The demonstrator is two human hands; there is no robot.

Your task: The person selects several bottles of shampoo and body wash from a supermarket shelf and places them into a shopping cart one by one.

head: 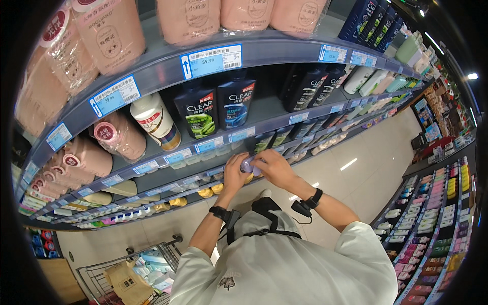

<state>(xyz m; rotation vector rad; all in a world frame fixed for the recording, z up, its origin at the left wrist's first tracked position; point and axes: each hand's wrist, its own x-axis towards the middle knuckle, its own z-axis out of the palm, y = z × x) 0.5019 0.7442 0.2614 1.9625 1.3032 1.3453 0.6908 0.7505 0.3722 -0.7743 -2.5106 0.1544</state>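
My left hand point(235, 171) is wrapped around a small purple bottle point(248, 164), held in front of the shelf rack at about the height of the lower shelves. The fingers of my right hand point(275, 167) pinch the bottle's lilac top from the other side. Most of the bottle is hidden by my hands, so I cannot tell whether its cap is open. On the shelf just beyond stand a black Clear bottle with a green label point(200, 114) and a Clear bottle with a blue label point(235, 103). A white Lux pump bottle point(155, 121) is left of them.
Pink plastic-wrapped bottles point(110, 38) fill the upper shelf, whose edge point(274, 49) carries price tags. A shopping cart point(167, 249) with a paper bag point(127, 282) stands behind at lower left. Another product shelf point(427, 225) is at right, across the tiled floor point(343, 179).
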